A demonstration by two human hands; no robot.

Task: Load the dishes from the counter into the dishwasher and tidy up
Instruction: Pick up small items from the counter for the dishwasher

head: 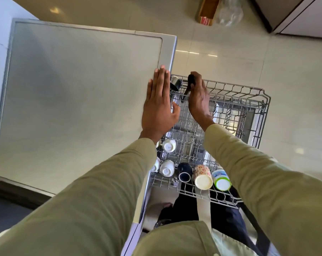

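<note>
Over the pulled-out rack (236, 100), the right hand (198, 97) is gripping a dark utensil (190, 84) (apparently to slot it), while the left hand (159, 108), fingers (161, 80) straight and together, is bracing on the worktop (73, 98).

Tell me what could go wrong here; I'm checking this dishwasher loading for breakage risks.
1. The right hand grips a dark utensil close beside a steel cup at the upper rack far edge; it might knock the cup.
2. The rack is pulled far out with mugs along its near rim; a jolt could rattle them.

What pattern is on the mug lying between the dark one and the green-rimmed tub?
Small red flowers on a cream mug, seen best in the head view.
</note>
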